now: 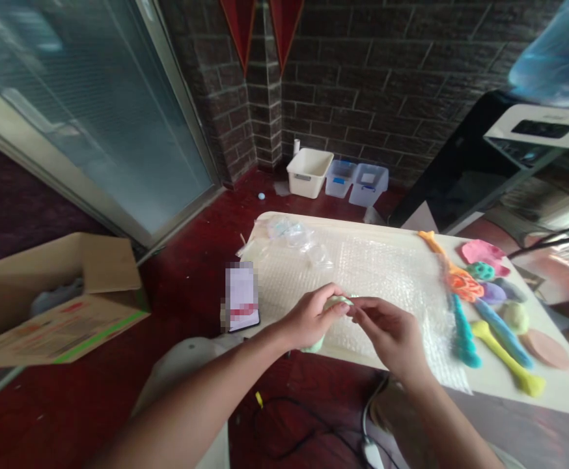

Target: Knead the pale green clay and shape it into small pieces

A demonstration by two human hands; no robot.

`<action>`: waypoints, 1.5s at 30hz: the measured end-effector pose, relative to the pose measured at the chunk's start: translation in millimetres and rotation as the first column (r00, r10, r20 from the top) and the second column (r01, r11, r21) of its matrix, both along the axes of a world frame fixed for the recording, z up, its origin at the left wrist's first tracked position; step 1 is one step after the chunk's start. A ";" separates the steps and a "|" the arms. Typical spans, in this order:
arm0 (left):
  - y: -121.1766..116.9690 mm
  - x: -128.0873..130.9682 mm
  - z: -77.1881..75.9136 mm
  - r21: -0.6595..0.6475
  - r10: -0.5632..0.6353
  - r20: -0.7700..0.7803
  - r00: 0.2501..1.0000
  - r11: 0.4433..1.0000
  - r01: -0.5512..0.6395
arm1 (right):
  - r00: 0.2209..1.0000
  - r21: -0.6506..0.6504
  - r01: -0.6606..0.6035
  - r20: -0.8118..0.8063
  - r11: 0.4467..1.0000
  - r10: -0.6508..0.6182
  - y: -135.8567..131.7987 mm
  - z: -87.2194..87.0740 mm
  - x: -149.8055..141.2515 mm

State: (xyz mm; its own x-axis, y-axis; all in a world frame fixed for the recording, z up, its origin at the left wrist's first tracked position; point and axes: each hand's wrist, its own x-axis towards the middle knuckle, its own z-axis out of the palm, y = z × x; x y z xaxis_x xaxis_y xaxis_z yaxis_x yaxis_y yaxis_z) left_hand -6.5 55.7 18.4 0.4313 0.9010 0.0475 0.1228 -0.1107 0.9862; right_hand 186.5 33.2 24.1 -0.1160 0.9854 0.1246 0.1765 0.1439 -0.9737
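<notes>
My left hand (314, 316) is wrapped round a pale green piece (314, 345), which shows above the thumb and below the palm. Most of it is hidden, so its kind cannot be made out. At its upper end, the thumb and fingers of my right hand (389, 329) are pinched together against it. Both hands are over the near edge of a cream table (555, 381), above a sheet of bubble wrap (377, 267). Clear crumpled plastic bags (291, 234) lie on the wrap's far left part.
Coloured pieces lie at the table's right: a yellow bone-shaped one (509, 358), a teal stick (464, 335), an orange lattice piece (465, 285) and a pink dish (484, 255). A phone (243, 296) is at the left edge. A cardboard box (69, 306) stands left; cables (308, 423) trail below.
</notes>
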 end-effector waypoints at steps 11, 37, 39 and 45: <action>28.9 -2.3 13.1 0.069 0.100 -0.034 0.994 0.993 -0.097 | 1.000 -0.077 -0.012 0.000 0.997 0.012 36.7 22.6 -7.2; 33.6 6.0 -30.2 0.031 0.103 0.022 0.994 0.994 -0.103 | 0.980 -0.398 -0.157 -0.179 0.904 0.092 52.7 -11.2 15.5; 34.0 8.3 -28.3 0.036 0.115 0.003 0.993 0.993 -0.115 | 0.987 -0.365 -0.129 -0.135 0.922 0.084 54.5 -11.6 15.9; 38.2 12.0 -27.7 0.091 0.162 -0.060 0.985 0.983 -0.157 | 0.997 -0.253 -0.034 0.057 0.967 0.050 54.0 -11.4 11.2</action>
